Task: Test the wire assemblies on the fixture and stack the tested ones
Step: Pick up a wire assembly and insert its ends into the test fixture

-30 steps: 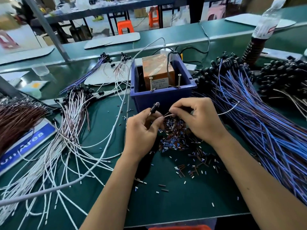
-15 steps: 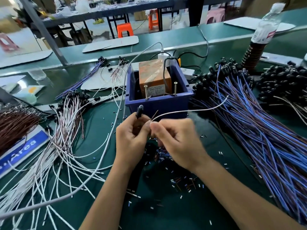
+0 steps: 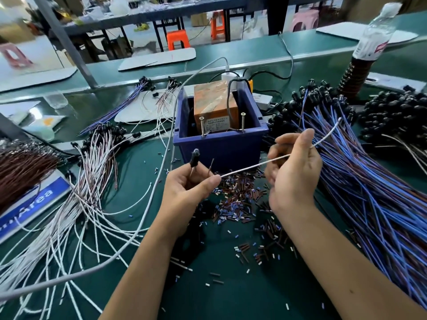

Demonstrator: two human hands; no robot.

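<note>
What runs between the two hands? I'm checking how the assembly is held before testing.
In the head view, a white wire spans from the left hand to the right hand, above scattered insulation bits.

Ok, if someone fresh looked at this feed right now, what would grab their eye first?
Probably the two hands in the middle: the left hand pinches a black-capped assembly while the right hand holds its white sleeve stretched out to the right. Just behind them stands the blue bin holding an orange box and two upright screws. A big fan of blue wires fills the right side, white ones the left.
</note>
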